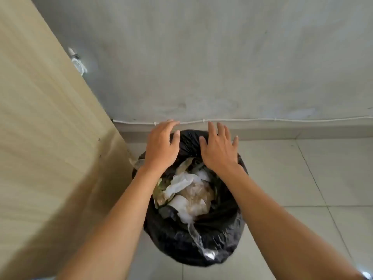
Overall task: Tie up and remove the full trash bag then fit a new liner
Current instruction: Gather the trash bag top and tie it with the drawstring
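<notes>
A grey, scuffed wall point(201, 57) and a tan wood-grain panel point(40, 138) frame the pale tiled floor point(302, 178). On it stands the glossy black trash bag point(201, 239), mouth open on crumpled white paper. Left hand point(160, 146) and right hand point(219, 150) lie flat on its far rim, fingers straight and spread, gripping nothing

Ahead of us stands a pale grey wall point(201, 57), scuffed and blotchy, with a thin white cable point(282, 119) clipped along it just above the grey skirting point(302, 131). At our left a tall panel of light wood grain point(40, 138) runs back to meet the wall, and a small white fitting point(77, 61) sits on the wall just beside its edge. Below us we see a floor of large pale tiles point(282, 174) with thin grout lines, evenly and softly lit.
</notes>
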